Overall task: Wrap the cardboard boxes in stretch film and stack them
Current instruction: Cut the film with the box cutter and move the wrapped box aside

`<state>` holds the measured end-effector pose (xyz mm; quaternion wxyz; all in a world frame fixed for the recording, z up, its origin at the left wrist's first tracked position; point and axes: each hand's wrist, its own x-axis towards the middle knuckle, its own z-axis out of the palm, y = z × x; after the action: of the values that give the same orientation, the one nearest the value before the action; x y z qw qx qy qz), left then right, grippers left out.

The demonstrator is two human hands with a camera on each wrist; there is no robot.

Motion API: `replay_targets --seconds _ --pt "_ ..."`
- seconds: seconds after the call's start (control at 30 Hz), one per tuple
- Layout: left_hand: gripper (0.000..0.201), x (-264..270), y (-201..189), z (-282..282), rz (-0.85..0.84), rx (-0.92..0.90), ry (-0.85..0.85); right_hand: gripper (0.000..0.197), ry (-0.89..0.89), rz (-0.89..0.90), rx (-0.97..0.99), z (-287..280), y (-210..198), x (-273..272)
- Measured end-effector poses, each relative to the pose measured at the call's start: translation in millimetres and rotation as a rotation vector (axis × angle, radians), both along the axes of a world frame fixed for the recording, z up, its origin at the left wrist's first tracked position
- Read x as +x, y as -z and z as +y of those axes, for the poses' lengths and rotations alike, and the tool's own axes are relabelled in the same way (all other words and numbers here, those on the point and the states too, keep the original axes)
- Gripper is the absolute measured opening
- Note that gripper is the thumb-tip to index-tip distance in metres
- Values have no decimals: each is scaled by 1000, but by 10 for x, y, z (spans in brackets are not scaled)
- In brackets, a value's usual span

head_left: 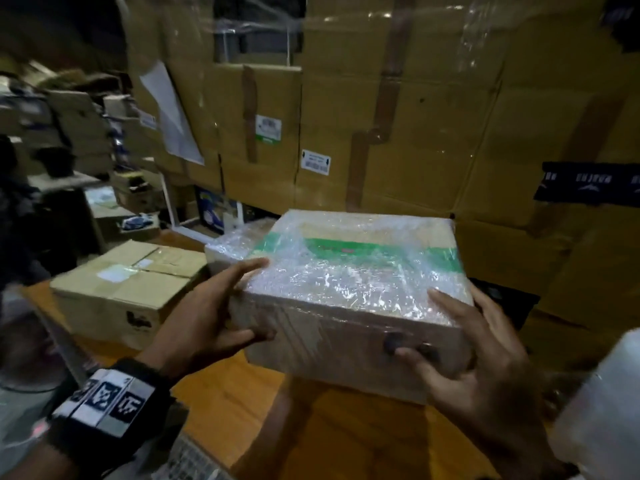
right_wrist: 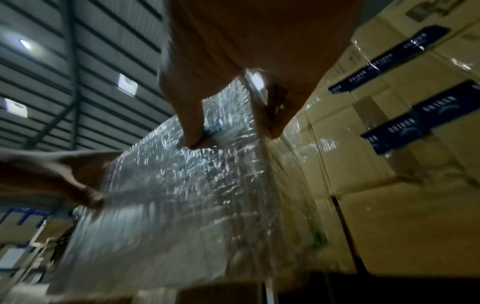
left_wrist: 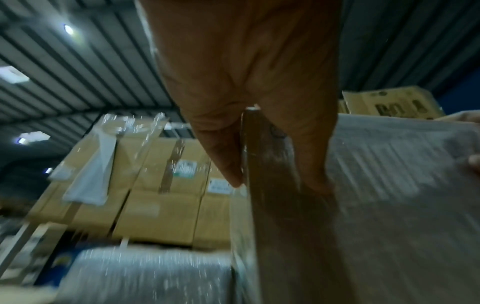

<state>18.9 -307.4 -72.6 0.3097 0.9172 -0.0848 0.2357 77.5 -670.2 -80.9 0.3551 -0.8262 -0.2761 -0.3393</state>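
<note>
I hold a cardboard box wrapped in stretch film (head_left: 353,282), with a green band across its top, in the air over the wooden table (head_left: 277,427). My left hand (head_left: 221,306) grips its near left corner, fingers on top and thumb on the front face. At the near right corner my right hand (head_left: 460,341) grips the same way. The left wrist view shows my left hand (left_wrist: 246,102) pinching the box edge (left_wrist: 389,205). The right wrist view shows my right hand (right_wrist: 233,82) on the shiny film of the box (right_wrist: 182,195).
A second film-wrapped box (head_left: 232,244) lies just behind and left of the held one. An unwrapped cardboard box (head_left: 128,289) stands on the table's left. A roll of film (head_left: 602,410) is at the right edge. A film-covered wall of big cartons (head_left: 415,116) rises behind.
</note>
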Motion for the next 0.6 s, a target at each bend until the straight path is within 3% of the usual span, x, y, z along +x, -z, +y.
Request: replay_targets --seconds 0.13,0.37,0.47,0.6 --pt "108 50 -229 191 -53 87 53 75 27 -58 -56 137 -485 -20" --pt "98 468 -806 831 -97 -98 222 81 67 -187 -87 685 -1102 145" --pt "102 830 -1010 1278 -130 -104 223 76 83 -214 -19 1175 -1167 431" --pt "101 1451 -1019 1994 -158 -65 155 76 93 -157 43 2009 -959 906"
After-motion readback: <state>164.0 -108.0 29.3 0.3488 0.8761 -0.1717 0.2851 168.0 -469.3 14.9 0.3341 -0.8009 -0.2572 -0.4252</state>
